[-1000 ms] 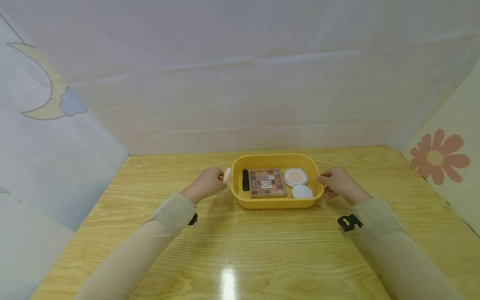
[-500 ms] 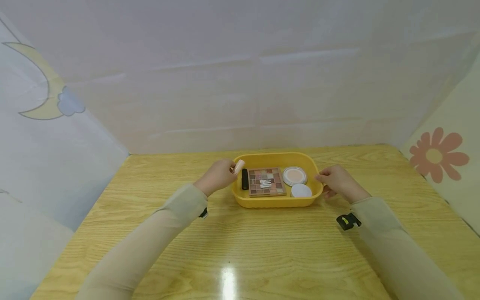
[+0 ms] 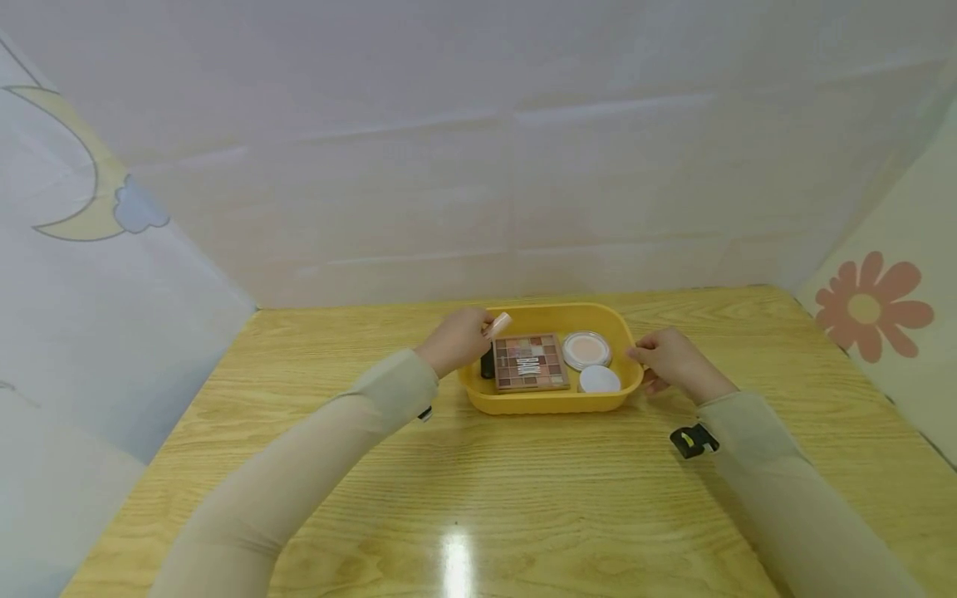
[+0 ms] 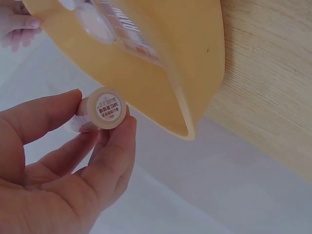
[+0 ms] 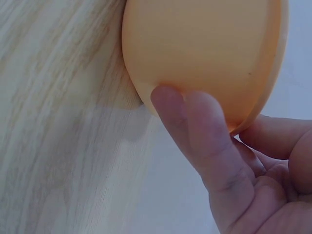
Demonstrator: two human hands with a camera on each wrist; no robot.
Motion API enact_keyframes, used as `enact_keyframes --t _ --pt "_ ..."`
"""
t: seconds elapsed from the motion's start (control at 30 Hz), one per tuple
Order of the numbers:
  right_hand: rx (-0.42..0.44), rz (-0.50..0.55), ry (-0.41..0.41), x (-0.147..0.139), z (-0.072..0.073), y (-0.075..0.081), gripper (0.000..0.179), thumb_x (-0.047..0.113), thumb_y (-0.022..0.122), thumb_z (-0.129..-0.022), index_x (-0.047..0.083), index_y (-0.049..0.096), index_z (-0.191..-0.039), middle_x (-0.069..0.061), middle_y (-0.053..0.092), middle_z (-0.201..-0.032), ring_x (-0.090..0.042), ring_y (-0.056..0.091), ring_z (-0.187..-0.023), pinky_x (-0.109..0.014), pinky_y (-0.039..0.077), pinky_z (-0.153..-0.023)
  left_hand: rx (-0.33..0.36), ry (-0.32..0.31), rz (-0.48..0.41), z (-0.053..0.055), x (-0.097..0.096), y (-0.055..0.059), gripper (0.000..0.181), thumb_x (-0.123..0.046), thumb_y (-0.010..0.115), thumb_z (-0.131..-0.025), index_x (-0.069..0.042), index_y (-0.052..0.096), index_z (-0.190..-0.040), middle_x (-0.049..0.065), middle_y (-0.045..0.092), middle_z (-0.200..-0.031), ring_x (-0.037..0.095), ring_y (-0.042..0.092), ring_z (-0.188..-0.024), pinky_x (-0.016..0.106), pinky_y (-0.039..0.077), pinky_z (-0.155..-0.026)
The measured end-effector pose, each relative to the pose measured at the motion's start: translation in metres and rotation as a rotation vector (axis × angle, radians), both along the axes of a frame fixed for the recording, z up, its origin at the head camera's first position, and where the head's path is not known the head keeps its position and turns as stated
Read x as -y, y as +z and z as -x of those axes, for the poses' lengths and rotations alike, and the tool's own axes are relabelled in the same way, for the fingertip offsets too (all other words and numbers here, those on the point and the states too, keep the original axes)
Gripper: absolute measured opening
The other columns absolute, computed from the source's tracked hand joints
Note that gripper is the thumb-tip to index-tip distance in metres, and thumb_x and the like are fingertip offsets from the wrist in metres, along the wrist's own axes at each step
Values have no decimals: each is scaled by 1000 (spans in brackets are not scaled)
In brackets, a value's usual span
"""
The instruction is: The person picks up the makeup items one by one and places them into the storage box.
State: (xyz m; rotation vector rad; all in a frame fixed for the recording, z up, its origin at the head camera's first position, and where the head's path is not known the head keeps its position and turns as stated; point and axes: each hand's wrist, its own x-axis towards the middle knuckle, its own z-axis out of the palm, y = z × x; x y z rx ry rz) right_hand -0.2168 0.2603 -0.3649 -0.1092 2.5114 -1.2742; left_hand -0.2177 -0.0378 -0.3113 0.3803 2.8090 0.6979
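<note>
My left hand [image 3: 458,339] pinches a small pale lip gloss tube [image 3: 498,325] over the left end of the yellow basket [image 3: 549,404]. In the left wrist view the labelled end of the tube [image 4: 110,108] faces the camera, between thumb and fingers. My right hand [image 3: 676,363] grips the basket's right rim, thumb at the edge and fingers against the outer wall [image 5: 204,53] in the right wrist view. Inside the basket lie an eyeshadow palette [image 3: 532,365], a round powder compact [image 3: 587,350], a white-lidded round container [image 3: 600,379] and a black stick-shaped item [image 3: 488,364], partly hidden by my left hand.
The basket stands on a wood-grain table [image 3: 449,473] near its back edge. A pale cloth backdrop [image 3: 478,208] rises behind and at both sides, printed with a moon [image 3: 97,166] and a flower [image 3: 865,309].
My left hand has moved right with the lip gloss tube, from beside the basket to above its left end, partly covering the black item. The right hand stays at the rim.
</note>
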Motion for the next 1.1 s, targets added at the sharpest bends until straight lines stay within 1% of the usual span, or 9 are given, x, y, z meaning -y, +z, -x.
enact_keyframes --t 0.23,0.43,0.47,0.5,0.67,0.7,0.73,1.0,1.1 --pt "1 -1 1 1 0 0 37 10 45 -104 -22 50 -122 -24 64 -95 -11 63 -68 -29 57 -60 -20 -84 53 6 -14 -1 31 -5 53 -99 0 58 -130 15 62 -123 21 57 -83 31 47 -69" --pt "0 -6 1 1 1 0 37 10 44 -104 -22 51 -121 -23 65 -94 -11 62 -67 -30 57 -60 -70 -159 116 10 -26 2 27 -9 54 -100 2 62 -123 14 66 -115 22 61 -91 33 50 -80" --pt "0 -7 1 1 1 0 37 10 44 -104 -21 51 -121 -23 65 -94 -11 62 -67 -30 57 -60 -83 -164 121 17 -26 -5 26 -11 54 -100 -1 62 -122 12 66 -112 21 61 -90 33 50 -79" --pt "0 -8 1 1 1 0 37 10 44 -104 -21 51 -121 -23 65 -93 -11 62 -67 -31 57 -60 -81 -165 123 19 -27 -5 25 -11 53 -101 -1 62 -122 11 66 -112 21 61 -90 33 50 -79" --pt "-2 -11 7 0 2 -1 38 11 45 -104 -21 50 -123 -23 65 -94 -12 63 -68 -31 57 -60 -83 -166 146 22 -34 -8 23 -9 53 -100 -1 62 -120 12 66 -109 22 61 -89 32 49 -76" --pt "-2 -10 9 0 2 -2 38 11 45 -104 -21 50 -123 -23 65 -94 -12 63 -68 -31 57 -60 -78 -167 156 16 -36 -1 23 -7 53 -100 1 62 -119 14 66 -110 23 61 -90 31 49 -77" --pt "-2 -9 10 0 2 -2 38 11 45 -104 -21 50 -124 -24 65 -95 -12 64 -68 -31 57 -60 -78 -170 163 17 -37 -1 22 -7 53 -100 1 62 -118 14 66 -109 23 61 -90 31 49 -76" --pt "-6 -7 5 0 -1 -2 38 11 45 -104 -21 50 -124 -24 65 -96 -12 63 -69 -32 57 -61 -33 -177 178 23 -49 -4 24 -9 49 -102 1 61 -120 13 64 -109 22 59 -90 32 48 -76" --pt "-9 -10 6 -1 -3 -2 38 11 44 -104 -21 49 -124 -25 64 -97 -12 63 -69 -33 58 -62 -36 -195 216 28 -53 -5 23 -9 51 -101 1 61 -119 12 65 -109 22 59 -91 32 48 -78"
